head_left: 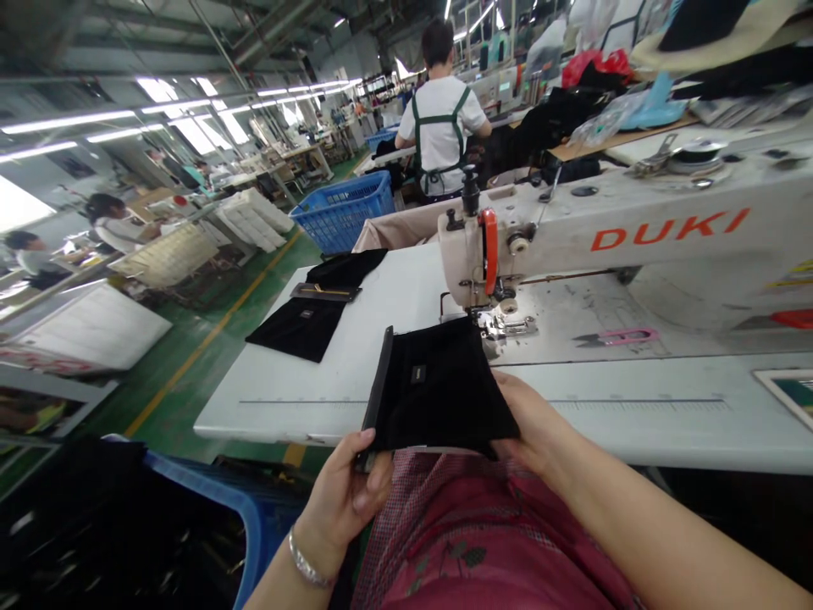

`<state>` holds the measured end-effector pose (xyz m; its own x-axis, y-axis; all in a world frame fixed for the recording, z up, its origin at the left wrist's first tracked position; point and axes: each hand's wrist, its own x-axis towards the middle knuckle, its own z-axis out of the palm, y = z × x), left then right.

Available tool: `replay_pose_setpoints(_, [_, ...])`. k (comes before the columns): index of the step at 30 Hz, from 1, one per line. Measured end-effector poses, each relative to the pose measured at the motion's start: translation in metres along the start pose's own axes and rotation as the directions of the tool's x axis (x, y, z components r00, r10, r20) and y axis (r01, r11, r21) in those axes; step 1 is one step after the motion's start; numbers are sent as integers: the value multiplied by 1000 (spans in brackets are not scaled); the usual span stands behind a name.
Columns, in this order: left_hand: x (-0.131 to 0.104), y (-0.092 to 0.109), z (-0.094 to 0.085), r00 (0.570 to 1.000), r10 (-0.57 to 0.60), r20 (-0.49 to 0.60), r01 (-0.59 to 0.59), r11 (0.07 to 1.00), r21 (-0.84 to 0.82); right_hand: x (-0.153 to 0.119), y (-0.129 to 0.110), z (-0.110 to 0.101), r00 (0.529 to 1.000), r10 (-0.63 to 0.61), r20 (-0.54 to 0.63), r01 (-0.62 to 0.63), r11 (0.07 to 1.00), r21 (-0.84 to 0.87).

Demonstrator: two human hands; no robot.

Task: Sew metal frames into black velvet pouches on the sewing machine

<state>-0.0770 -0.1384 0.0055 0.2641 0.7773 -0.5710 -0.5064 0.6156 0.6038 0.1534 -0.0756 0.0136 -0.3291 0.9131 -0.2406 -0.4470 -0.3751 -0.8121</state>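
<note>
A black fabric piece (438, 390) lies at the near edge of the white tabletop (285, 398), held between a worker's two hands. Its long axis runs away from the worker toward the sewing machine (572, 237), with a stiff dark strip along its left edge and a small label near its middle. The left hand (346, 496) grips the near left corner, thumb on top and fingers curled beneath, pinching the strip's end; a silver bracelet sits on the wrist. The right hand (530, 419) clamps the piece's right edge, fingers tucked under the cloth and largely hidden. Just beyond the hands, the far edge of the fabric lies close to the machine's presser foot (501, 322). Right of that, beyond the right hand, pink thread snips (619, 337) lie on the machine bed. Farther off to the left of the left hand, more black pieces (314, 309) are stacked on the tabletop. Below the left hand, a blue bin (209, 500) holds dark material. Well beyond, a blue basket (343, 212) stands on the green floor near a seated person (441, 119) in a white shirt.
</note>
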Motion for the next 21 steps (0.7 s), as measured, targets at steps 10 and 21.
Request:
replay_pose_setpoints(10, [-9, 7, -18, 961, 217, -171, -89, 829, 552, -70, 45, -19, 954, 281, -109, -290, 954, -79])
replay_pose_setpoints(21, [-20, -11, 26, 556, 538, 634, -279, -598, 752, -84, 60, -33, 915, 386, -119, -393, 919, -39])
